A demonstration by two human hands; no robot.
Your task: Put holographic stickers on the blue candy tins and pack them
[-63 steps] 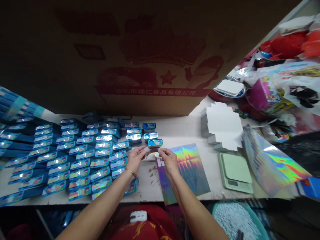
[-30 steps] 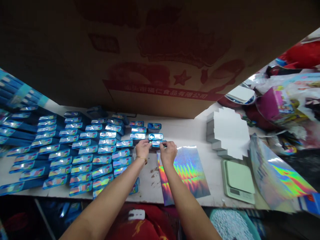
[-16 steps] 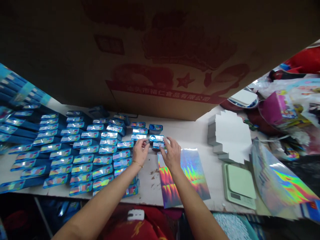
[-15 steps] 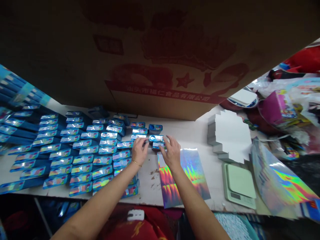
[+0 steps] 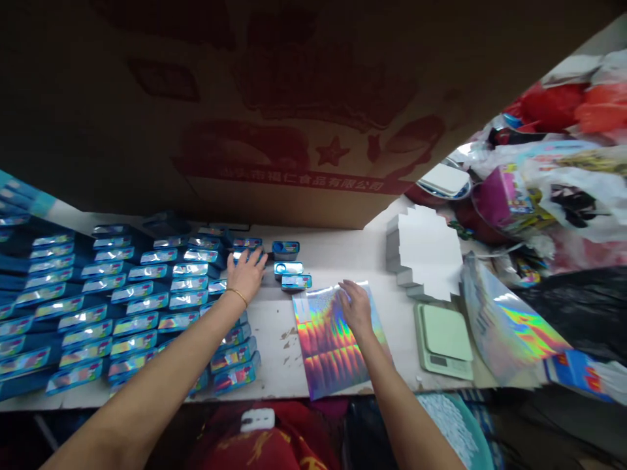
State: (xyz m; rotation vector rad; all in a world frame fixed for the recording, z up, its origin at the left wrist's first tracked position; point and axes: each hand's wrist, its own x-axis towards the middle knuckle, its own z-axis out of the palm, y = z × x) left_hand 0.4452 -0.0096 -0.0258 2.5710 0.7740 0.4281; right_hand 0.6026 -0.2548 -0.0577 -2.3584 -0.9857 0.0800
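Left hand: the left hand (image 5: 247, 271) is palm down with its fingers spread, its fingertips over the tops of blue boxes (image 5: 190, 283); whether it presses on them cannot be told.
Wrist: a thin bracelet (image 5: 238, 295) circles the left one.
Right hand: the right hand (image 5: 356, 307) has fingers loosely extended and thumb apart, over the far right part of a rainbow sheet (image 5: 323, 352); contact is unclear.
Boxes: packed in rows with shiny labelled tops, they take up the counter's left part down to its near edge.
Short column: three more, the nearest a light-topped box (image 5: 296, 282), stand between the hands, just beyond the sheet.
Sheet: flat on the counter (image 5: 337, 251), its lower end at the near edge.
Right side: a pale green scale (image 5: 447, 333) near the near edge, a stack of white cut-outs (image 5: 428, 251) beyond it.
Back: a large brown carton (image 5: 294, 196) hides the counter's far edge.
Below the near edge: a teal basin (image 5: 486, 444) holding pale pieces.
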